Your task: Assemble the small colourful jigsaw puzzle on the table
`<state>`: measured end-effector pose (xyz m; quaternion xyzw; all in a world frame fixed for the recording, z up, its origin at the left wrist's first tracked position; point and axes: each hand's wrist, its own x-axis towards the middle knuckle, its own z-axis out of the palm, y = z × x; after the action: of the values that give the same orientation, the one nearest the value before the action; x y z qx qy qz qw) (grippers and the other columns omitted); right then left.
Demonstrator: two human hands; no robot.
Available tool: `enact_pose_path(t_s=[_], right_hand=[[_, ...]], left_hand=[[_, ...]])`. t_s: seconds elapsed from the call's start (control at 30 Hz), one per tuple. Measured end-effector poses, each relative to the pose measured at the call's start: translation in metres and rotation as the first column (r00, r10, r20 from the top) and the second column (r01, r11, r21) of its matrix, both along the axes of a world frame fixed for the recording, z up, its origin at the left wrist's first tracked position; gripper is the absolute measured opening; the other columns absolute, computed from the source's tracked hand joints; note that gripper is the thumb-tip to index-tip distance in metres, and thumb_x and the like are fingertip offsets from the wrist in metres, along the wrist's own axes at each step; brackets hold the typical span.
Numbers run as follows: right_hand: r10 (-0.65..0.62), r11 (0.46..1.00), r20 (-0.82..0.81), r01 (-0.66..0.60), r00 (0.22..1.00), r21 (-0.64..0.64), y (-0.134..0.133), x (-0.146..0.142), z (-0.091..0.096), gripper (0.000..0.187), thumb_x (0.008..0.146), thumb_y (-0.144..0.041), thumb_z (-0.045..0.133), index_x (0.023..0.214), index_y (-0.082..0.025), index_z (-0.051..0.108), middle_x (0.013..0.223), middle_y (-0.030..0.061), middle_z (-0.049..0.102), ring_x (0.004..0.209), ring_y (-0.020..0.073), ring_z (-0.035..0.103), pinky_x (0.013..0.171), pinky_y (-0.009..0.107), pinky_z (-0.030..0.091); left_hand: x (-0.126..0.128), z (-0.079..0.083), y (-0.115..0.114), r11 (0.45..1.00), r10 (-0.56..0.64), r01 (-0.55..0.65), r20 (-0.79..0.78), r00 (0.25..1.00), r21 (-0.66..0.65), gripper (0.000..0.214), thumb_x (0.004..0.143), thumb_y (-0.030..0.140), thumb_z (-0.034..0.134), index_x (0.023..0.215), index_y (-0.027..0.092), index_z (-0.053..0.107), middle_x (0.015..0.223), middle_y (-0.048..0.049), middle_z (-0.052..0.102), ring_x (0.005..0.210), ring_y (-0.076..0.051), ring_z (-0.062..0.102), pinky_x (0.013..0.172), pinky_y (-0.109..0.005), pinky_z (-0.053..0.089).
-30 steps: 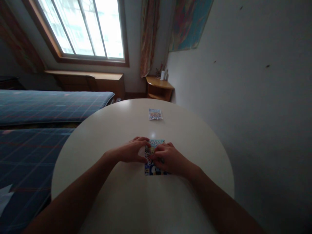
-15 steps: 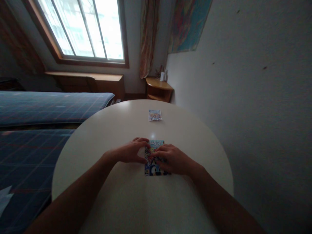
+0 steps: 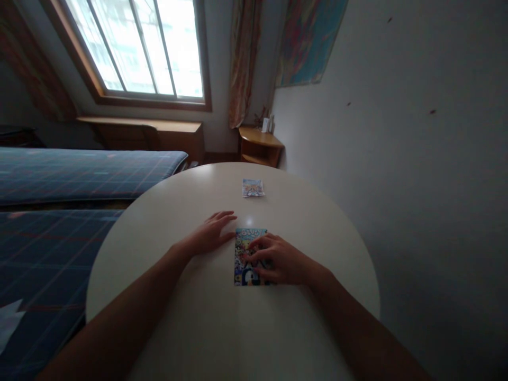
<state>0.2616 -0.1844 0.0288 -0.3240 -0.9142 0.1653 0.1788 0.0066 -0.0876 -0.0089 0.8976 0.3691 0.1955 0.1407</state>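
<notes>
A colourful booklet or card with cartoon figures [image 3: 243,259] lies flat on the round white table [image 3: 166,206]. My right hand [image 3: 278,259] rests over its right side with the fingers spread across the printed face, covering part of it. Just left of the upper left edge is my left hand [image 3: 212,233], fingers stretched out and holding nothing. Its thumb reaches close to the booklet's edge; whether they touch I cannot tell. Farther back on the table lies a small pale printed packet [image 3: 253,188].
A bed with a blue plaid cover [image 3: 59,238] stands left of the table, with white paper [image 3: 10,320] on it. The white wall [image 3: 397,185] runs along the right. Behind are a wooden corner shelf [image 3: 260,137] and a desk [image 3: 174,126] beneath the window.
My left hand has let go of the booklet's left edge and moved left and away from me, its fingers stretching out. My right hand stays on the booklet.
</notes>
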Motion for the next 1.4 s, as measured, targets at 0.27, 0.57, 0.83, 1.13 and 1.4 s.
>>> enact_pose_path(t_s=[0.27, 0.57, 0.83, 1.13, 1.4], right_hand=[[-0.266, 0.964, -0.067, 0.267, 0.962, 0.005, 0.016, 0.018, -0.010, 0.032, 0.094, -0.018, 0.049, 0.122, -0.021, 0.064, 0.121, 0.0111, 0.065, 0.113, 0.0220, 0.058, 0.102, 0.043, 0.044], [-0.554, 0.827, 0.250, 0.559, 0.794, 0.060, 0.038, 0.042, -0.031, 0.057, 0.100, -0.045, 0.032, 0.150, -0.016, 0.038, 0.157, 0.0129, 0.034, 0.146, 0.0286, 0.027, 0.119, 0.050, 0.021], [-0.625, 0.773, 0.273, 0.628, 0.732, 0.086, 0.047, 0.044, -0.035, 0.058, 0.099, -0.049, 0.034, 0.149, -0.020, 0.041, 0.158, 0.0106, 0.031, 0.147, 0.0291, 0.025, 0.118, 0.052, 0.018], [-0.603, 0.791, 0.245, 0.608, 0.759, 0.061, 0.043, 0.049, -0.035, 0.056, 0.099, -0.046, 0.037, 0.147, -0.016, 0.044, 0.156, 0.0135, 0.036, 0.146, 0.0298, 0.027, 0.118, 0.051, 0.020], [0.008, 0.994, 0.026, -0.011, 1.000, 0.108, 0.004, -0.005, -0.012, 0.059, 0.082, -0.053, 0.068, 0.134, -0.030, 0.057, 0.148, 0.0077, 0.047, 0.140, 0.0254, 0.038, 0.117, 0.048, 0.023]], left_hand=[[0.002, -0.008, 0.003, 0.996, 0.052, -0.050, -0.023, 0.998, 0.074, 0.050, 0.095, 0.047, 0.049, 0.137, 0.020, 0.049, 0.148, -0.0095, 0.045, 0.139, -0.026, 0.038, 0.116, -0.046, 0.032], [0.003, -0.010, -0.004, 0.986, 0.155, -0.142, -0.174, 0.972, 0.086, 0.058, 0.095, 0.055, 0.043, 0.143, 0.023, 0.045, 0.155, -0.0083, 0.037, 0.146, -0.029, 0.027, 0.119, -0.048, 0.025], [0.006, -0.010, -0.010, 0.956, 0.276, -0.250, -0.175, 0.945, 0.156, 0.052, 0.096, 0.045, 0.044, 0.143, 0.025, 0.047, 0.153, -0.0057, 0.040, 0.145, -0.027, 0.031, 0.119, -0.046, 0.027], [-0.004, -0.013, -0.004, 0.978, 0.203, -0.188, -0.207, 0.957, 0.089, 0.055, 0.098, 0.048, 0.037, 0.146, 0.022, 0.044, 0.156, -0.0082, 0.035, 0.147, -0.028, 0.026, 0.120, -0.047, 0.025], [-0.004, -0.013, -0.003, 0.977, 0.208, -0.192, -0.202, 0.957, 0.097, 0.055, 0.098, 0.049, 0.038, 0.145, 0.023, 0.045, 0.156, -0.0086, 0.035, 0.146, -0.029, 0.028, 0.118, -0.048, 0.028]])
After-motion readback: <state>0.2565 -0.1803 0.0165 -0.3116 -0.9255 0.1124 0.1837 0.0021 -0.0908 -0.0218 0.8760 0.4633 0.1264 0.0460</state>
